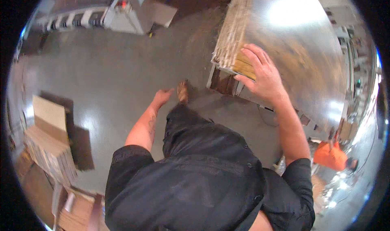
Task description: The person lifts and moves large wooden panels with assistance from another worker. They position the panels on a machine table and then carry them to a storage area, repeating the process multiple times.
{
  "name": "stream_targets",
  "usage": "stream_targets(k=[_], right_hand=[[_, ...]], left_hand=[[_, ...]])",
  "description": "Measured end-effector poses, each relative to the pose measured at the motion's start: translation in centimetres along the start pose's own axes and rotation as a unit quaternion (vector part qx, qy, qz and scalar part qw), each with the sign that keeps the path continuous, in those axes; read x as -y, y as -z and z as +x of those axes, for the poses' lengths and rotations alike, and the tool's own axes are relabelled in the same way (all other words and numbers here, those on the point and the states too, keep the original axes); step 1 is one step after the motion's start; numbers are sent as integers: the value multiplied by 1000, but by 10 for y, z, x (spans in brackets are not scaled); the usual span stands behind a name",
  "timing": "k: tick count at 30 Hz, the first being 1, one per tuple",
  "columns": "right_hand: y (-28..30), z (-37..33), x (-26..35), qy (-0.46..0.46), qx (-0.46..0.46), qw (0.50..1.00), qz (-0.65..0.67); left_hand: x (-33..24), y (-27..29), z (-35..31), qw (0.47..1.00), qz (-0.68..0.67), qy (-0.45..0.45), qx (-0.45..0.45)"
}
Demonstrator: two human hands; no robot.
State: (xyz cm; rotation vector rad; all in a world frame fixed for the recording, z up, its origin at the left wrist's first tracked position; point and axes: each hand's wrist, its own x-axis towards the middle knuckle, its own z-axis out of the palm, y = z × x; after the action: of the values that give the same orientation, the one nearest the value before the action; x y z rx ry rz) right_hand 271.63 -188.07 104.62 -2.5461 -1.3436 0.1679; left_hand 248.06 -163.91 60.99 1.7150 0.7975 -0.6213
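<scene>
My right hand [263, 77] is over the near left corner of a large shiny metal-topped table [321, 56]. Its fingers and thumb are spread apart, with nothing between them. Just beyond the fingertips, a layered stack of flat cardboard [232, 32] runs along the table's left edge; whether the fingers touch it I cannot tell. Lower and to the left, my left hand [162, 98] hangs over the floor with its fingers loosely curled in, and no object shows in it. One brown shoe [183, 92] is visible ahead of my body.
A pile of cardboard [48, 147] with a raised flap stands at the left, above an open carton [77, 214]. A large machine [93, 18] occupies the upper left. Near the right side are an orange bag-like item [330, 156] and cables on the grey floor [101, 76].
</scene>
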Motion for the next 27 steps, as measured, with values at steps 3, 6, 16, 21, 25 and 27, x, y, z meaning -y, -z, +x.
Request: stream_targets(k=[3,6,16,21,25,27], right_hand=[[-17,40,-21,111,133,979,-104],[-28,61,-36,185,242,942,-142],[-42,76,-36,253,333,898,-137],[-45,64,-39,280,275,909,-140],[-52,51,-46,297,201,924,-136],[-57,43,-53,300,162,932,-122]], left_hand=[[34,-35,22,993,-99,61,-36],[86,-63,20,978,-157,128,-53],[145,-128,-25,925,-273,228,-131],[98,-120,-30,923,-295,182,-166],[62,-113,-30,912,-324,158,-194],[51,-112,-32,922,-295,129,-215]])
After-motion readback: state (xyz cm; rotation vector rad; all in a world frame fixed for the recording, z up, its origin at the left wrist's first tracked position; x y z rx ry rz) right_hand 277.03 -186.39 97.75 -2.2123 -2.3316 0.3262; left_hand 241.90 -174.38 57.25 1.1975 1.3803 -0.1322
